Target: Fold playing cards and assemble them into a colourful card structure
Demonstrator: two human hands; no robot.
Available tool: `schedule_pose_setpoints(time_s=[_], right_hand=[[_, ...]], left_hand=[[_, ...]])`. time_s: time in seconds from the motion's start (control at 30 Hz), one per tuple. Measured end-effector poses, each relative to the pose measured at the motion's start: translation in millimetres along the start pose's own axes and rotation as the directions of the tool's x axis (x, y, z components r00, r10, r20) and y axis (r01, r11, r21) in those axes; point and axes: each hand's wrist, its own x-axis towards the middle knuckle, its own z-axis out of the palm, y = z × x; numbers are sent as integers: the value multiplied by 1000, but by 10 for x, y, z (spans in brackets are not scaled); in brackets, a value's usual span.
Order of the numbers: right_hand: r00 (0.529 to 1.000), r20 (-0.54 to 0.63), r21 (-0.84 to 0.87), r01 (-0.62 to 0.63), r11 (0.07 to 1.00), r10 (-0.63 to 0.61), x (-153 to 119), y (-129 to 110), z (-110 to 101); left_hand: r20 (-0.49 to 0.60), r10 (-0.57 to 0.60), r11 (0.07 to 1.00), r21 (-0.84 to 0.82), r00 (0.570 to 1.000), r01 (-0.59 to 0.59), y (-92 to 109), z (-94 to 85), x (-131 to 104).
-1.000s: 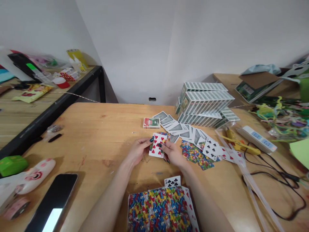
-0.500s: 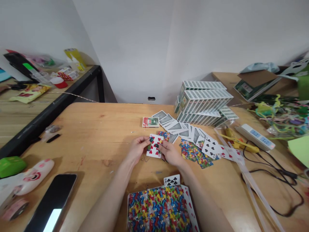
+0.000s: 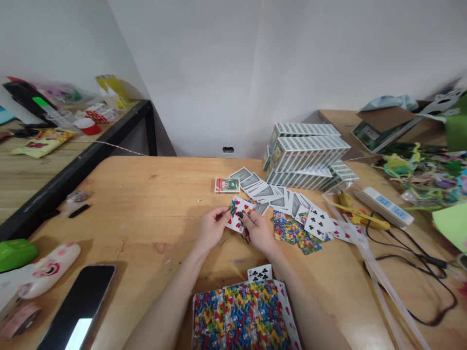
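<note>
A nine of hearts card (image 3: 237, 206) is held face up and tilted between my two hands, above the wooden table (image 3: 146, 194). My left hand (image 3: 216, 227) pinches its left edge, while my right hand (image 3: 257, 231) grips its right side with the thumb on top. Grey-backed cards (image 3: 265, 191) fan out just beyond. Colourful pieces (image 3: 286, 226) and a six of clubs (image 3: 316, 222) lie to the right of my right hand. Between my forearms, near me, is a block with a colourful pattern (image 3: 239, 313), and a ten of clubs (image 3: 260, 273) sticks out behind it.
A red and green card box (image 3: 226, 185) sits behind the hands. Striped boxes (image 3: 308, 153) are stacked at the back right. A power strip (image 3: 385, 206), yellow glue gun (image 3: 361, 216) and black cables lie right. A phone (image 3: 78, 306) lies front left.
The held card has turned clockwise and shifted slightly right and away from me. Both hands moved a little with it, still gripping it.
</note>
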Motion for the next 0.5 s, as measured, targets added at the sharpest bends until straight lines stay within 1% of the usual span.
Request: schedule_pose_setpoints(time_s=[0.1, 0.17, 0.27, 0.37, 0.43, 0.5], right_hand=[[998, 11, 4, 59, 998, -59, -5, -14, -14], [995, -10, 39, 104, 994, -104, 6, -29, -38], [990, -29, 96, 142, 985, -139, 33, -45, -83], [983, -45, 45, 180, 983, -178, 50, -33, -116], [979, -63, 15, 195, 981, -194, 53, -14, -124], [981, -77, 62, 181, 982, -176, 49, -2, -119]], left_hand=[[24, 28, 999, 35, 999, -29, -9, -47, -11], [48, 44, 996, 77, 998, -48, -20, -85, -15], [119, 115, 970, 200, 986, -138, -26, -116, -28], [218, 172, 928, 292, 961, -232, -19, -101, -50], [232, 162, 931, 286, 959, -227, -12, -80, -60], [206, 131, 956, 234, 970, -178, -8, -61, -60]])
